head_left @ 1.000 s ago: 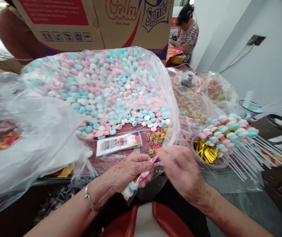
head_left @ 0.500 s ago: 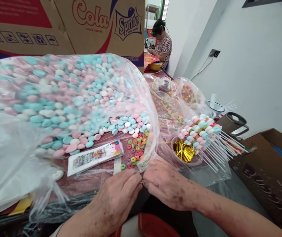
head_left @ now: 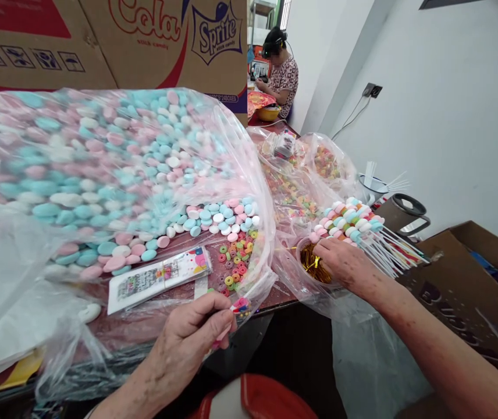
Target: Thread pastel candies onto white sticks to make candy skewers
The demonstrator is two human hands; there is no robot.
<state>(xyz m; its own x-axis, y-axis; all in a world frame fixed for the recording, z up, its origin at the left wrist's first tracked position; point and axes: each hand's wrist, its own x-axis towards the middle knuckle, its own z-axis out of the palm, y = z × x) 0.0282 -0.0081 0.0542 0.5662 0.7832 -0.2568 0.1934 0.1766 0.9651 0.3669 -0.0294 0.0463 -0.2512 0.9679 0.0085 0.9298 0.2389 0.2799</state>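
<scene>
Low at the table's front edge, my left hand is closed, pinching the gathered neck of a small printed plastic bag with pink and blue on it. Something pink shows below its fingers; most of it is hidden by the hand. Farther right, my right hand reaches into a clear round tub of gold twist ties. Its fingers are curled together at the ties, the tips partly hidden. Just behind that hand lie marshmallow skewers with white sticks.
A big clear bag of pastel marshmallows covers the left. In front lie flat printed bags and ring candies. A carton stands behind, a dark mug and open box at right. Another person sits farther back.
My hands were together at the table edge. The right has moved away to the tub of gold ties, while the left stays low, with the bag's printed end now showing.
</scene>
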